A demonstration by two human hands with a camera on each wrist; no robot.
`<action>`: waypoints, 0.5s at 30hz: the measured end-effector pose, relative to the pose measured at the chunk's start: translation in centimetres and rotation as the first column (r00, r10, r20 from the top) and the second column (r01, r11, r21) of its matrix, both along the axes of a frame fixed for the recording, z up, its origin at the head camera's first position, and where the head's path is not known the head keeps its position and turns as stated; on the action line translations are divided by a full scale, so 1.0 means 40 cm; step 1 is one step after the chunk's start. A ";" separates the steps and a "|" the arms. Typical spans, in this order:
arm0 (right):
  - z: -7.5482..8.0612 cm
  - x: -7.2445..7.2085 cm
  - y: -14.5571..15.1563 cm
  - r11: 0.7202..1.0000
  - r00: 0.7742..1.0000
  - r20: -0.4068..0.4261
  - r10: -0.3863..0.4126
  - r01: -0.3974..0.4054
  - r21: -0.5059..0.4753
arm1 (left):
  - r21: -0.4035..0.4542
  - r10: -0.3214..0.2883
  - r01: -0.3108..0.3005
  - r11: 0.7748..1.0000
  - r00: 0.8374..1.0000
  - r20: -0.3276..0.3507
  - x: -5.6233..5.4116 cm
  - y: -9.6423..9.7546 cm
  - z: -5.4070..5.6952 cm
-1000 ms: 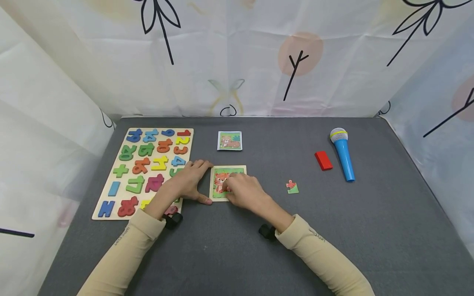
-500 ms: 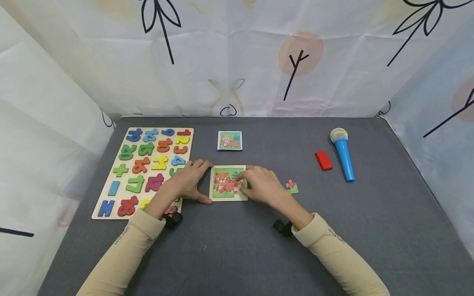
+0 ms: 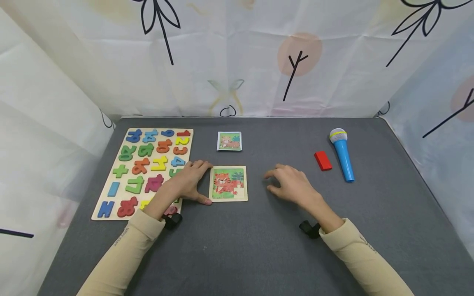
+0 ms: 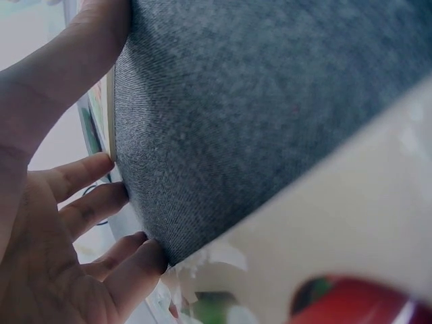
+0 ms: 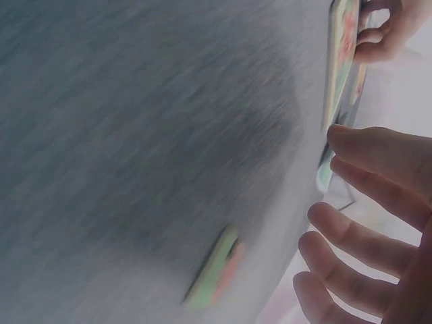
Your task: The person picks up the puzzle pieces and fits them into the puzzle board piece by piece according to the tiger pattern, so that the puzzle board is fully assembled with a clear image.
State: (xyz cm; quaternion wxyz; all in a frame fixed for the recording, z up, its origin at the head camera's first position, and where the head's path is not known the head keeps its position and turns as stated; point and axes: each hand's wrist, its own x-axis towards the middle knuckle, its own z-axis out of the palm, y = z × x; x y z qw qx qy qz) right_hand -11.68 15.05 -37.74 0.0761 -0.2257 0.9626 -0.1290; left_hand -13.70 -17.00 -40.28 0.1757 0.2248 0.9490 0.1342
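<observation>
A small wooden jigsaw puzzle (image 3: 222, 193) with a red tiger on green lies flat in the middle; a bare notch shows at its lower right. My left hand (image 3: 189, 181) rests along its left side, fingers and thumb spread, fingertips right at the edge. To the right, my right hand (image 3: 292, 184) is held over the table with loosely bent fingers and nothing between them. A loose green and red jigsaw piece (image 5: 214, 270) lies on the cloth, seen in the right wrist view; the right hand hides it in the head view.
A number board (image 3: 126, 164) with colourful digits lies at the left, partly under the left forearm. Behind the puzzle is a picture card (image 3: 229, 142). At the right lie a red block (image 3: 323, 160) and a blue toy microphone (image 3: 343, 158). Fabric walls enclose the table.
My right hand has left the tiger puzzle and moved right, over the spot where the loose piece lies, uncovering the puzzle's right part. The left hand has stayed in place.
</observation>
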 end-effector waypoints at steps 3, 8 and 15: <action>-0.004 0.002 0.032 1.000 1.000 0.009 -0.011 0.011 -0.001 | -0.001 -0.002 0.002 1.000 1.000 -0.008 0.001 0.001 0.000; -0.010 0.007 0.081 0.999 0.998 0.046 -0.040 0.040 0.003 | 0.001 -0.004 0.004 1.000 1.000 -0.015 0.003 0.003 -0.002; -0.013 0.013 0.121 0.999 0.996 0.072 -0.053 0.053 0.005 | 0.000 -0.001 0.001 1.000 1.000 -0.019 0.003 0.003 0.000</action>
